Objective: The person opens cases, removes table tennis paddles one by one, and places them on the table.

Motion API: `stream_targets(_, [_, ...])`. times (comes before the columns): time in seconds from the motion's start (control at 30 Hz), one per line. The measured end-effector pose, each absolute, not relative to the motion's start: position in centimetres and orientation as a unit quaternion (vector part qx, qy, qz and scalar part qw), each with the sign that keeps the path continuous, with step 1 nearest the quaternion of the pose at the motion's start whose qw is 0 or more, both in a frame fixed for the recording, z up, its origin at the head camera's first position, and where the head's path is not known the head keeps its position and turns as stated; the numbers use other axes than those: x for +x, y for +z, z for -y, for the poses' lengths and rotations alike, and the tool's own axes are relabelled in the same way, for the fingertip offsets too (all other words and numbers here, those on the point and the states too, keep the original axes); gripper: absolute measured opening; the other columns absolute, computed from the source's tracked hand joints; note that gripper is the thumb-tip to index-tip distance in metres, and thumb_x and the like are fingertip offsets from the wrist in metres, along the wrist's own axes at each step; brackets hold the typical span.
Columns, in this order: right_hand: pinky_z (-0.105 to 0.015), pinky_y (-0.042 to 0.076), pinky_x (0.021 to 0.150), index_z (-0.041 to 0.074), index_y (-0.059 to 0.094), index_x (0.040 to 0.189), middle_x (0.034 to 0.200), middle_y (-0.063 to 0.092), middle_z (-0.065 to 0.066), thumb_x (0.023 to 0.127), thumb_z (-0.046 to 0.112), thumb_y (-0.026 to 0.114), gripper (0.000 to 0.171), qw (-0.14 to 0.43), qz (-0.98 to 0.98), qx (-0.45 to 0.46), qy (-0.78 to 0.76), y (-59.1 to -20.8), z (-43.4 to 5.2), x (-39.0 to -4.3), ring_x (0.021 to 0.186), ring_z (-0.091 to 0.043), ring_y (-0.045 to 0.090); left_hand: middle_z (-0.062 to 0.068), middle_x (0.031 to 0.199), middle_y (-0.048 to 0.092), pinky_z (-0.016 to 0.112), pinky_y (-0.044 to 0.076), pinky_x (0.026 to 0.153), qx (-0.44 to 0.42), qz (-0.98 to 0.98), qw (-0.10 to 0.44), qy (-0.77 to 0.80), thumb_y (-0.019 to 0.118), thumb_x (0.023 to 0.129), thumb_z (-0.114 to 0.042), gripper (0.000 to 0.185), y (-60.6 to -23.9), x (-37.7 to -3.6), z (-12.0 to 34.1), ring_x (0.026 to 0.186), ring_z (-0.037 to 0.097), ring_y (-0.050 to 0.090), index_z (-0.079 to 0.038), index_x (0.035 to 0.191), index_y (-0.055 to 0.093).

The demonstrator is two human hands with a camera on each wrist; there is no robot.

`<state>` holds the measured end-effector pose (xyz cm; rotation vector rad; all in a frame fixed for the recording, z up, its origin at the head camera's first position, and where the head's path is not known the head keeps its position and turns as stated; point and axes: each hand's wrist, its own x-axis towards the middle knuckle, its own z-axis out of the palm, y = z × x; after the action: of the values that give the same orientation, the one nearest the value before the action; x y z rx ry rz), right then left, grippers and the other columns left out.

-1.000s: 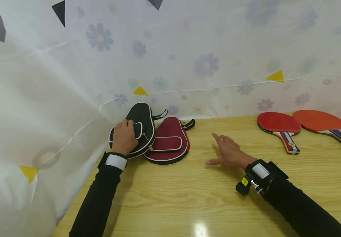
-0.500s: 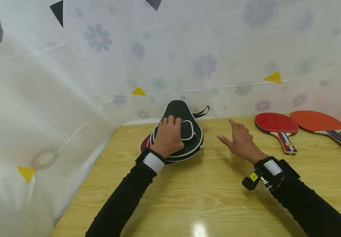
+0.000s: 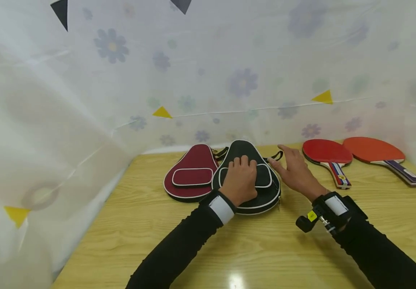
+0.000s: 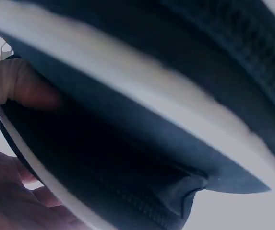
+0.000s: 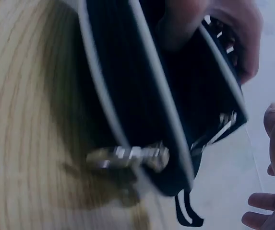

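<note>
The black paddle case (image 3: pixel 247 176) is lying flat on the bench (image 3: pixel 193 241) at the middle of the frame, just right of the maroon case (image 3: pixel 191 176), their edges touching or nearly so. I am holding it with my left hand (image 3: pixel 239 184), fingers curled over the top around its white-piped front pocket, palm resting on the fabric. My right hand (image 3: pixel 296 173) is coming in from the right with fingers straight and spread, holding nothing, its fingertips at the case's right edge near the wrist loop (image 3: pixel 276 155); I cannot tell whether they are touching.

To handle this well, I am thinking I should keep my left palm bearing down so the case does not slide on the glossy wood, and let my right hand find the zipper pull (image 5: pixel 127 155), which is hanging at the rim close to the bench, rather than tugging at the fabric.

The bench is pale yellow wood with a strong grain and a bright glare spot at the bottom centre. At the right of the frame two red paddles (image 3: pixel 326 152) are lying side by side, handles pointing toward the lower right. A white sheet (image 3: pixel 208 72) printed with faint flowers is closing in the back and left, with small yellow and dark triangles stuck on it.
</note>
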<state>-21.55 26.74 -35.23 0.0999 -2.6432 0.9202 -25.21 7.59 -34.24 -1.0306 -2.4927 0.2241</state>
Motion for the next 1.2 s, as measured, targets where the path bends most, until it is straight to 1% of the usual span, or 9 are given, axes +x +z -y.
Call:
stream_targets(0.23, [-0.072,0.027,0.107,-0.007,0.031,0.153,0.149,0.032,-0.036,0.108,0.033,0.049,0.062,0.148,0.937,0.063,0.311,-36.1,-26.4,-21.5,0.136,-0.054,0.032,0.005,0.11,0.06,0.037,0.05,0.086,-0.363,0.899,0.227,0.092,0.075,0.082,-0.05,0.055,-35.4,-24.3,-9.9,0.095,0.022,0.057,-0.013,0.121,0.068])
stream_targets(0.5, [-0.065,0.033,0.108,-0.009,0.041,0.146,0.144,0.046,-0.032,0.111,0.028,0.041,0.052,0.143,0.926,0.099,0.335,-36.3,-26.3,-21.5,0.134,-0.05,0.042,0.005,0.11,0.059,0.035,0.05,0.087,-0.368,0.905,0.201,0.072,0.068,0.091,-0.037,0.041,-35.5,-24.1,-10.9,0.095,0.021,0.056,-0.011,0.123,0.065])
stream_targets(0.6, [-0.063,0.036,0.107,-0.008,0.043,0.146,0.143,0.049,-0.031,0.111,0.027,0.039,0.049,0.135,0.922,0.108,0.345,-36.4,-26.0,-21.6,0.132,-0.049,0.046,0.006,0.121,0.057,0.035,0.048,0.091,-0.376,0.912,0.153,0.055,0.069,0.091,-0.041,0.053,-35.3,-24.5,-10.5,0.104,0.022,0.054,-0.011,0.135,0.059])
stream_targets(0.73, [-0.065,0.035,0.106,-0.007,0.044,0.146,0.144,0.048,-0.03,0.11,0.026,0.042,0.049,0.128,0.929,0.114,0.327,-36.8,-25.3,-21.7,0.132,-0.049,0.045,0.009,0.149,0.042,0.041,0.042,0.106,-0.394,0.919,0.011,0.016,0.065,0.094,-0.053,0.078,-33.6,-25.6,-8.3,0.132,0.027,0.044,-0.013,0.155,0.039])
stream_targets(0.8, [-0.067,0.035,0.104,-0.006,0.046,0.145,0.143,0.049,-0.03,0.108,0.027,0.049,0.049,0.137,0.938,0.117,0.296,-36.9,-24.9,-21.9,0.132,-0.049,0.045,0.011,0.159,0.034,0.045,0.036,0.113,-0.394,0.918,-0.042,-0.013,0.058,0.098,-0.054,0.078,-32.5,-26.7,-6.6,0.143,0.03,0.035,-0.012,0.159,0.033])
stream_targets(0.87, [-0.068,0.034,0.103,-0.003,0.05,0.144,0.142,0.05,-0.029,0.104,0.03,0.058,0.053,0.153,0.946,0.121,0.26,-37.1,-24.5,-22.0,0.131,-0.049,0.045,0.013,0.16,0.034,0.048,0.035,0.114,-0.382,0.922,-0.055,-0.039,0.053,0.102,-0.05,0.07,-32.0,-28.0,-4.8,0.146,0.033,0.033,-0.01,0.158,0.035])
stream_targets(0.97, [-0.068,0.031,0.102,0.004,0.054,0.144,0.142,0.051,-0.025,0.097,0.04,0.068,0.061,0.162,0.953,0.135,0.216,-37.3,-24.0,-22.1,0.132,-0.046,0.044,0.015,0.155,0.04,0.054,0.036,0.112,-0.332,0.94,-0.043,-0.059,0.054,0.104,-0.041,0.058,-32.5,-29.7,-2.1,0.144,0.035,0.035,-0.01,0.153,0.045])
stream_targets(1.07, [-0.068,0.029,0.103,0.01,0.055,0.145,0.141,0.052,-0.023,0.093,0.048,0.069,0.066,0.145,0.96,0.144,0.193,-37.4,-23.7,-22.0,0.134,-0.045,0.041,0.015,0.147,0.049,0.055,0.039,0.108,-0.294,0.952,-0.074,-0.054,0.06,0.102,-0.04,0.056,-33.6,-30.4,-0.1,0.139,0.035,0.041,-0.011,0.149,0.051])
stream_targets(1.2, [-0.069,0.034,0.099,0.014,0.057,0.144,0.138,0.054,-0.021,0.094,0.053,0.066,0.065,0.122,0.967,0.142,0.174,-37.3,-23.7,-21.7,0.134,-0.046,0.041,0.013,0.141,0.057,0.047,0.044,0.106,-0.302,0.942,-0.128,-0.073,0.062,0.1,-0.041,0.061,-34.6,-30.9,1.3,0.133,0.03,0.051,-0.012,0.152,0.046])
